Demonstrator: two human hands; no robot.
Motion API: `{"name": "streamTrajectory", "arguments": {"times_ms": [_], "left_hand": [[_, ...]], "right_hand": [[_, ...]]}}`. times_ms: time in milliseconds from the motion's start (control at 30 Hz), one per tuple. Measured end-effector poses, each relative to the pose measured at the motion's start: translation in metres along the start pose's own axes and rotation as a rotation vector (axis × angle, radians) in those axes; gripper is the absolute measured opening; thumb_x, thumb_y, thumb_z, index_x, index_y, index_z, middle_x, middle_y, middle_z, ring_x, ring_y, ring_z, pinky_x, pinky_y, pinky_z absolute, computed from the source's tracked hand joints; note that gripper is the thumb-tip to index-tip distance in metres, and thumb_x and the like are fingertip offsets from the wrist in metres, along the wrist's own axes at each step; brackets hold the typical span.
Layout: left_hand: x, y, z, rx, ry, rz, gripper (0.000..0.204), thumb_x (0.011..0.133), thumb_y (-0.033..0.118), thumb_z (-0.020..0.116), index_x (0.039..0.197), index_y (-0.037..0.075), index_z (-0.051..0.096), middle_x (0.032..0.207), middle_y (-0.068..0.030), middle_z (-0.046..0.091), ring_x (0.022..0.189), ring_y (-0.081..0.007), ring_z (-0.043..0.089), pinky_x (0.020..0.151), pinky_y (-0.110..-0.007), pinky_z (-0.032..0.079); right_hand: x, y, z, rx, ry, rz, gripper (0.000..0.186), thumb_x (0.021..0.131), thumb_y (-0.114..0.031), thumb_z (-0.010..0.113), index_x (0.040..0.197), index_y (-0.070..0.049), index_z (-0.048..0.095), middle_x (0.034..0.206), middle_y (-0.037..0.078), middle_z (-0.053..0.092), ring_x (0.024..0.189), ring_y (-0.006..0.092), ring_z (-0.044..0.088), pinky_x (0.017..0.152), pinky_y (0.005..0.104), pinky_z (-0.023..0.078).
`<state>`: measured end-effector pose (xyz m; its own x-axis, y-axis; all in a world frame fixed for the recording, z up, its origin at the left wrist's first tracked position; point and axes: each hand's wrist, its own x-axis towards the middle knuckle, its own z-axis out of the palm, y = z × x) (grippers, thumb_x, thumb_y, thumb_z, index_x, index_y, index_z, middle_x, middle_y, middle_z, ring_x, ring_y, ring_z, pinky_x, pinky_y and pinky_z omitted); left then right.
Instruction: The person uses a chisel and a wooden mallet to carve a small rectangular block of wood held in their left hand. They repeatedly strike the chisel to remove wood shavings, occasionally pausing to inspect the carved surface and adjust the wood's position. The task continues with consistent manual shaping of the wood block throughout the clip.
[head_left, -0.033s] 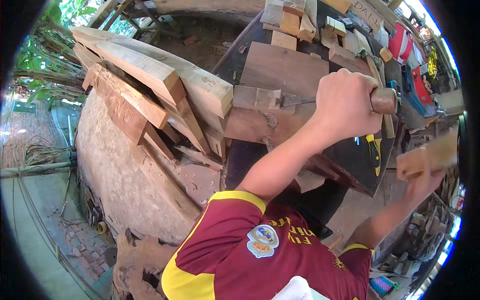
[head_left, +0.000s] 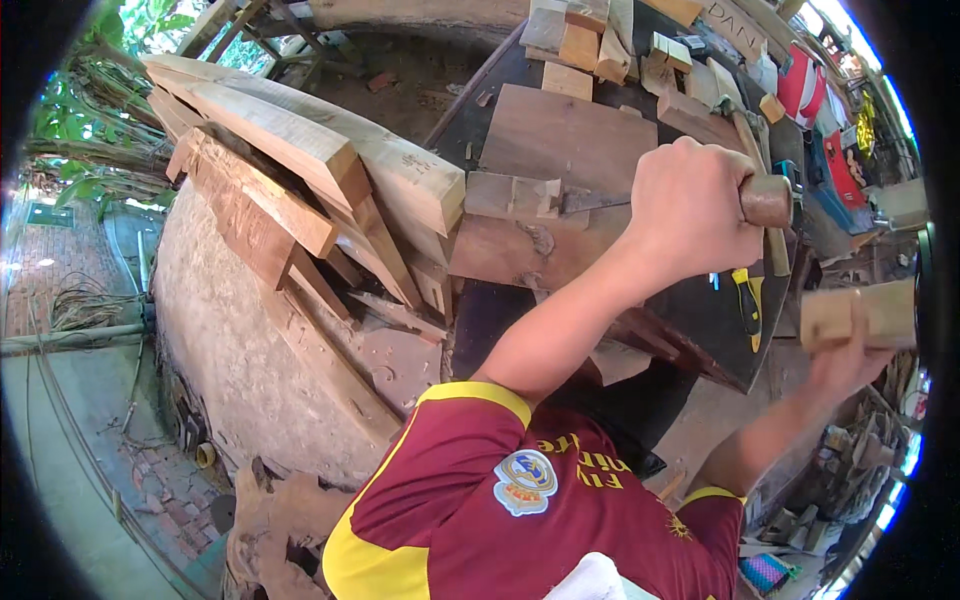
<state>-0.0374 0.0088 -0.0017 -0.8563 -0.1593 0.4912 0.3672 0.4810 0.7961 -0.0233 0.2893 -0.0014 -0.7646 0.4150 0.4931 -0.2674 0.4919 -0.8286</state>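
Observation:
My left hand is wrapped round the wooden handle of a chisel, whose flat steel blade points left. Its tip meets a cut, splintered part of a narrow brown wood piece lying on the bench. Curled shavings rest on a wider brown board just below that piece. Out at the right, raised away from the chisel, my right hand grips a pale rectangular wooden block. A thumb or finger lies across the block's face.
Thick timber beams are stacked at the left on a pale, rough surface. Wood offcuts crowd the bench's far end. A yellow-and-black utility knife lies on the dark bench top, near its right corner.
The wooden block in my right hand has turned from a slant to nearly level and looks sharper. My left hand and the chisel have hardly moved.

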Motion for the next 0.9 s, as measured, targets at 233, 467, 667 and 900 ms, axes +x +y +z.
{"name": "streamTrajectory", "arguments": {"times_ms": [233, 467, 667, 900], "left_hand": [[-0.006, -0.012, 0.006, 0.172, -0.006, 0.027, 0.016, 0.053, 0.020, 0.068, 0.064, 0.009, 0.064, 0.058, -0.0151, 0.057, 0.060, -0.0368, 0.059, 0.055, -0.042, 0.049], [-0.010, -0.012, 0.017, 0.269, -0.100, 0.022, 0.016, 0.053, 0.020, 0.068, 0.064, 0.010, 0.064, 0.057, -0.0140, 0.058, 0.060, -0.0352, 0.060, 0.054, -0.041, 0.049], [-0.026, -0.016, 0.032, 0.296, -0.278, 0.128, 0.016, 0.050, 0.019, 0.068, 0.062, 0.009, 0.065, 0.060, -0.0131, 0.061, 0.060, -0.0319, 0.063, 0.055, -0.039, 0.050], [-0.057, -0.005, 0.048, 0.358, -0.504, 0.212, 0.016, 0.053, 0.018, 0.067, 0.063, 0.010, 0.057, 0.060, -0.0090, 0.060, 0.060, -0.0302, 0.062, 0.051, -0.040, 0.047]], "right_hand": [[-0.012, 0.000, 0.013, -0.412, -0.313, -0.287, 0.064, 0.072, -0.014, 0.077, 0.125, 0.003, 0.045, 0.115, 0.016, 0.058, 0.103, 0.0260, 0.058, 0.089, 0.0366, 0.045], [-0.058, 0.008, 0.040, -0.266, -0.457, -0.194, 0.061, 0.068, -0.004, 0.075, 0.121, 0.006, 0.047, 0.116, 0.018, 0.057, 0.106, 0.0250, 0.056, 0.094, 0.0389, 0.042], [-0.075, 0.028, 0.010, -0.256, -0.247, -0.216, 0.066, 0.070, -0.003, 0.073, 0.128, 0.006, 0.043, 0.118, 0.018, 0.055, 0.109, 0.0255, 0.054, 0.097, 0.0383, 0.039], [-0.162, 0.072, -0.017, 0.049, -0.226, 0.145, 0.065, 0.064, -0.003, 0.074, 0.123, 0.003, 0.046, 0.110, 0.012, 0.054, 0.099, 0.0217, 0.055, 0.088, 0.0357, 0.044]]}}
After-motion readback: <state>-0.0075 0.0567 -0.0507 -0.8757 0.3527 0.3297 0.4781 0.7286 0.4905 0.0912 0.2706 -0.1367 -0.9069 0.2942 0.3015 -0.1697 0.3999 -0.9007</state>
